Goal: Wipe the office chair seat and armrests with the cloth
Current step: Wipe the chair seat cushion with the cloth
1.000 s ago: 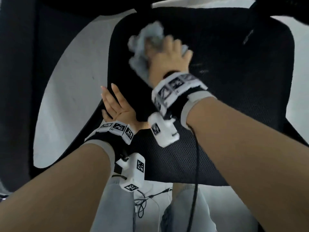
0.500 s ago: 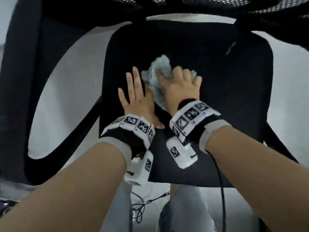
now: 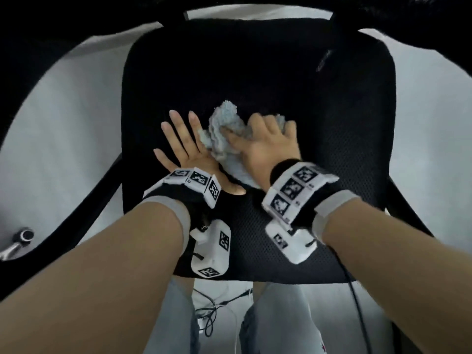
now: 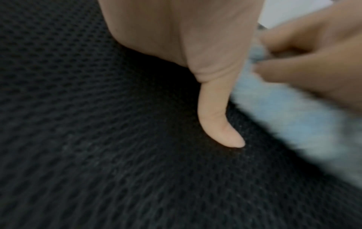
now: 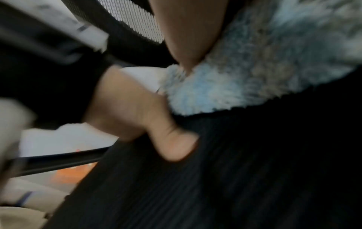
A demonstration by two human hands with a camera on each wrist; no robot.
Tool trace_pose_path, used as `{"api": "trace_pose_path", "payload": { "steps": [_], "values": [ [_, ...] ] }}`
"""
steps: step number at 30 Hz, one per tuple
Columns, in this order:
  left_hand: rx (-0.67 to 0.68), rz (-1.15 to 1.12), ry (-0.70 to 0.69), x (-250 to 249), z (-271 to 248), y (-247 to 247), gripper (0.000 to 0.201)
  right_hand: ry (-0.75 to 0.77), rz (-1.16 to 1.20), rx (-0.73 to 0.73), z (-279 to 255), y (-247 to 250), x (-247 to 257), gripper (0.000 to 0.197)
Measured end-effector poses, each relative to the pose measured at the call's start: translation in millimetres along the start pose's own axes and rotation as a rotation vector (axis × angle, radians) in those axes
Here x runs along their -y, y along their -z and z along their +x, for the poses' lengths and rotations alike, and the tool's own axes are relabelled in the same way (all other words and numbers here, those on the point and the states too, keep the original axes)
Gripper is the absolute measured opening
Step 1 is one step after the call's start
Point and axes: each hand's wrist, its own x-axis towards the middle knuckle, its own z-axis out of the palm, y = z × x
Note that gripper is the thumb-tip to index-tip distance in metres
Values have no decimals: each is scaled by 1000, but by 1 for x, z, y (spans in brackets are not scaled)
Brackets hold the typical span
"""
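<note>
The black mesh chair seat [image 3: 281, 72] fills the middle of the head view. A crumpled light blue cloth [image 3: 224, 129] lies on it near the centre. My right hand [image 3: 265, 141] presses down on the cloth, its fingers curled over the far side and its thumb dug into the folds. My left hand [image 3: 184, 139] lies flat on the seat just left of the cloth, fingers straight and spread. In the left wrist view my thumb [image 4: 215, 116] rests on the mesh [image 4: 98, 155] beside the cloth [image 4: 284, 111]. The right wrist view shows the cloth [image 5: 254, 69] bunched under my palm.
A black armrest [image 3: 15, 72] curves along the left, and its strut [image 3: 89, 213] runs down to the seat. Another strut [image 3: 408, 213] stands at the right. The backrest edge [image 3: 255, 3] crosses the top. Below the seat are my legs [image 3: 173, 315], loose cables [image 3: 209, 310] and a caster [image 3: 23, 236].
My right hand has dragged the cloth from the far part of the seat back toward the middle. My left hand moved off the seat's left edge and now lies flat beside the cloth.
</note>
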Motion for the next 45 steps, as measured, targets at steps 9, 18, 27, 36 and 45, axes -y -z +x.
{"api": "trace_pose_path", "payload": {
  "steps": [9,18,27,36,45],
  "values": [
    [1,12,31,0,8,-6,162,-420,213,-135,19,10,-4,58],
    [92,-22,-7,-2,5,2,166,-268,196,-160,-15,1,-50,48],
    [36,-106,20,-3,4,-7,149,-276,171,-273,73,33,-12,49],
    [116,-53,2,-2,4,-1,163,-216,205,-279,-6,-22,-20,45],
    [-138,-341,145,-9,-1,-6,68,-317,247,-306,83,36,-4,44]
  ]
}}
